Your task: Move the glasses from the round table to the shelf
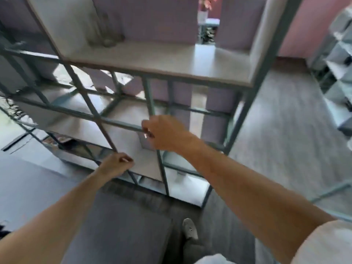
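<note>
The frame is motion-blurred. Clear glasses (106,29) stand together at the back left of the shelf's upper board (162,61). The shelf is a grey metal frame with pale boards. My left hand (117,164) hangs low in front of a lower compartment, fingers curled shut with nothing visible in them. My right hand (165,133) is a little higher, in front of a frame bar, and its fingers are also curled in. A small bright glint shows at its fingertips, but I see no glass in it. The round table is out of view.
A pink wall and a second pale shelving unit (339,77) are at the right. Grey carpet (285,121) lies to the right of the shelf. My shoe (189,228) is on the dark floor below. A plant in a white pot (204,10) shows through the shelf.
</note>
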Demonstrator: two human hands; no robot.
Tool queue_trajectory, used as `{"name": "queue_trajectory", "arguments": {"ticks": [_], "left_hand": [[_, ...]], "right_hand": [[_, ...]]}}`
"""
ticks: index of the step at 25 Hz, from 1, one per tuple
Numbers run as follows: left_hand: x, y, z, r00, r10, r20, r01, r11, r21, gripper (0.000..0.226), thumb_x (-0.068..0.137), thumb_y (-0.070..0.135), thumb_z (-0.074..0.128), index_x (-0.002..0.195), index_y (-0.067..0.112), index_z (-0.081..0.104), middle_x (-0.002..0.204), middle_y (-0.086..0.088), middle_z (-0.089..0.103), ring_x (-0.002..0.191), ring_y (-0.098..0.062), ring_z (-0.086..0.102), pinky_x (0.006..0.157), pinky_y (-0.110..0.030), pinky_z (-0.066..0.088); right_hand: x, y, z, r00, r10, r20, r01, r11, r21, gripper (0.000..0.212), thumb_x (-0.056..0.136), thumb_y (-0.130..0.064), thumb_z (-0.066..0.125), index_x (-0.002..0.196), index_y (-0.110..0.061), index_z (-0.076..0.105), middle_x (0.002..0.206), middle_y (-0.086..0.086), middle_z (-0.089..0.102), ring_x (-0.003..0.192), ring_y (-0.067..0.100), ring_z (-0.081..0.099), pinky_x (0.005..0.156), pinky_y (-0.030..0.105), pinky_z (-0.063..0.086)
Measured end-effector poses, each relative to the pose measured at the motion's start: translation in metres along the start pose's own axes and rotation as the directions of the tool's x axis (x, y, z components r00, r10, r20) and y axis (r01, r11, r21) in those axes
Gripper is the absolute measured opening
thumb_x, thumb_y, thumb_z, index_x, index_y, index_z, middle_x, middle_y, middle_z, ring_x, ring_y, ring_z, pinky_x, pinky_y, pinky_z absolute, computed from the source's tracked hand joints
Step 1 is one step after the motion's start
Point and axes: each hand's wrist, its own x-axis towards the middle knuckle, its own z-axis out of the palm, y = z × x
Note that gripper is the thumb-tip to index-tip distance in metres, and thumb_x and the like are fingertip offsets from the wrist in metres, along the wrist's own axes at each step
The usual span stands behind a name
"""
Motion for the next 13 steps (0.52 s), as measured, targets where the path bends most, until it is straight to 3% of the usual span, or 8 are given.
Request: {"name": "queue_trajectory", "arguments": {"ticks": [2, 4, 8, 11, 13], "left_hand": [[-0.025, -0.022, 0.06, 0.992, -0.024, 0.123, 0.02, 0.999, 0.032, 0.006, 0.084, 0.019, 0.074, 0.08, 0.014, 0.072, 0.067, -0.009, 0.068, 0.053, -0.017, 0.055, 0.042, -0.014, 0.04], [-0.049, -0.036, 0.12, 0.966, -0.044, 0.256, 0.029, 0.998, 0.06, 0.006, 0.084, 0.021, 0.074, 0.08, 0.017, 0.072, 0.065, -0.002, 0.065, 0.055, -0.014, 0.056, 0.051, -0.019, 0.044], [-0.088, -0.034, 0.224, 0.854, -0.049, 0.518, 0.011, 0.997, 0.076, 0.005, 0.084, 0.021, 0.074, 0.082, 0.016, 0.073, 0.07, -0.004, 0.068, 0.066, -0.02, 0.063, 0.065, -0.029, 0.05], [-0.101, -0.016, 0.282, 0.739, -0.05, 0.672, -0.06, 0.989, 0.138, 0.006, 0.083, 0.028, 0.073, 0.079, 0.024, 0.072, 0.074, 0.004, 0.071, 0.07, -0.012, 0.065, 0.064, -0.024, 0.052], [-0.101, 0.005, 0.313, 0.677, -0.075, 0.732, -0.082, 0.981, 0.176, 0.006, 0.084, 0.032, 0.072, 0.08, 0.028, 0.071, 0.076, 0.007, 0.072, 0.071, -0.009, 0.066, 0.065, -0.021, 0.051]], "right_hand": [[-0.068, 0.014, 0.043, 0.974, 0.182, 0.133, -0.194, 0.978, 0.081, 0.016, 0.085, -0.021, 0.055, 0.099, -0.02, 0.063, 0.101, 0.011, 0.068, 0.09, 0.035, 0.064, 0.072, 0.038, 0.053], [-0.141, 0.03, 0.084, 0.894, 0.368, 0.257, -0.405, 0.908, 0.106, 0.02, 0.083, -0.022, 0.055, 0.101, -0.022, 0.065, 0.104, 0.01, 0.069, 0.096, 0.035, 0.064, 0.08, 0.04, 0.055], [-0.282, 0.046, 0.141, 0.611, 0.609, 0.506, -0.74, 0.666, 0.091, 0.018, 0.083, -0.022, 0.055, 0.096, -0.022, 0.068, 0.104, 0.008, 0.07, 0.096, 0.034, 0.065, 0.078, 0.036, 0.054], [-0.359, 0.053, 0.151, 0.408, 0.679, 0.611, -0.873, 0.485, 0.044, 0.017, 0.083, -0.023, 0.055, 0.094, -0.022, 0.068, 0.105, 0.009, 0.071, 0.099, 0.035, 0.066, 0.088, 0.043, 0.055], [-0.395, 0.065, 0.151, 0.332, 0.687, 0.646, -0.9, 0.435, 0.001, 0.022, 0.084, -0.022, 0.052, 0.098, -0.022, 0.069, 0.11, 0.01, 0.07, 0.104, 0.034, 0.064, 0.096, 0.045, 0.051]]}}
